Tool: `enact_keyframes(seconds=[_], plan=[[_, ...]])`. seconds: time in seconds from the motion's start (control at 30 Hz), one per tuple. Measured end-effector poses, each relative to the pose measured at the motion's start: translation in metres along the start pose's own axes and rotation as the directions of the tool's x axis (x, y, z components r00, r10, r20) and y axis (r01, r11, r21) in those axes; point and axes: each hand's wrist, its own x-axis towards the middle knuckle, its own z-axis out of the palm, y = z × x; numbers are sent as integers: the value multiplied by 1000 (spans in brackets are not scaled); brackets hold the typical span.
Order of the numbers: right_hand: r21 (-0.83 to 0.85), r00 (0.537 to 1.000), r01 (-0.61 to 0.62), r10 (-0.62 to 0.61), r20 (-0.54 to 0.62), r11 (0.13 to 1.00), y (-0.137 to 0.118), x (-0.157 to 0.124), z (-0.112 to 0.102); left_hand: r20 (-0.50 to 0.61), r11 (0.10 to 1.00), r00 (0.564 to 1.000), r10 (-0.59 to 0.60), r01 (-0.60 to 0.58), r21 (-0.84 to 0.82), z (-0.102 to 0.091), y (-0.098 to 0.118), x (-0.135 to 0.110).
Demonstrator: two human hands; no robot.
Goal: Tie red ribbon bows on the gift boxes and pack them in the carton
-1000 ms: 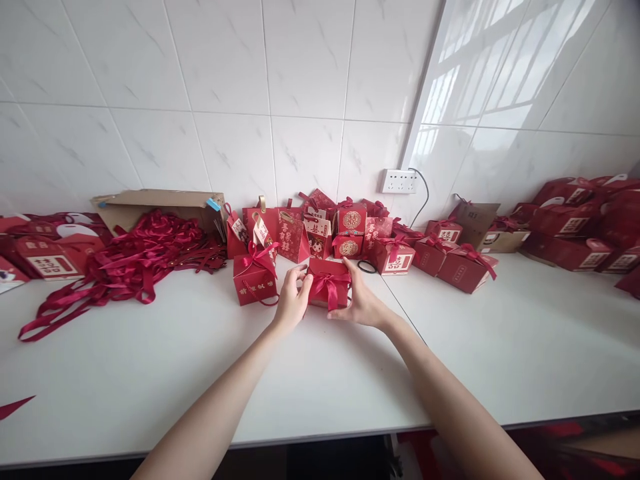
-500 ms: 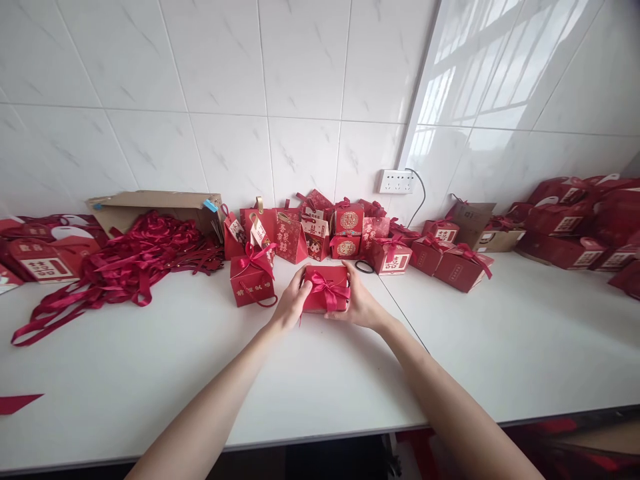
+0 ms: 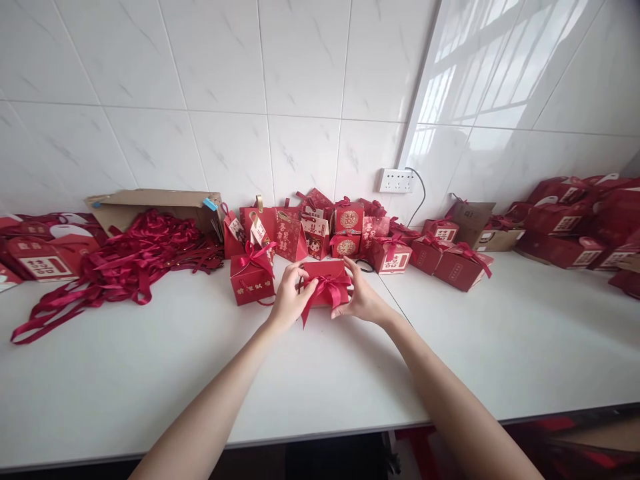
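A red gift box (image 3: 325,268) with a dark pink satin bow (image 3: 329,291) on its near face is between my hands, over the white table. My left hand (image 3: 291,295) is closed at its left end, thumb pressed against the left loop of the bow. At the right end, my right hand (image 3: 365,300) curls round the box, fingers at the top corner and thumb low by the bow. One ribbon tail hangs below the box. Just left of my left hand stands another red box (image 3: 251,283) with a bow and a cord handle.
Several red boxes (image 3: 315,233) line the tiled wall. At left, a ribbon heap (image 3: 145,260) spills from a cardboard box (image 3: 150,198). Wrapped red boxes (image 3: 463,267) and a larger pile (image 3: 565,220) are on the right. A power strip (image 3: 397,181) hangs on the wall.
My left thumb has shifted onto the bow, and a ribbon tail now hangs lower. My right fingers have loosened slightly around the box end. A red strip at the lower left is out of sight.
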Motion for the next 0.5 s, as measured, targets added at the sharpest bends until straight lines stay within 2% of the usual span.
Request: enact_keyframes(seconds=[0.1, 0.17, 0.33, 0.5], plan=[[257, 994, -103, 107, -2, 961, -7, -2, -1, -40, 999, 999, 30, -29, 28, 4, -3, -1], [345, 982, -163, 186, -34, 924, -12, -1, 0, -65, 998, 997, 46, -44, 37, 5, -4, -2], [356, 944, -225, 293, -150, 907, -12, 6, 7, -136, 997, 989, 66, -60, 44, 7, -2, -6], [314, 918, -138, 240, -316, 940, -6, 9, 10, -157, 999, 987, 45, -44, 14, 9, 0, -9]])
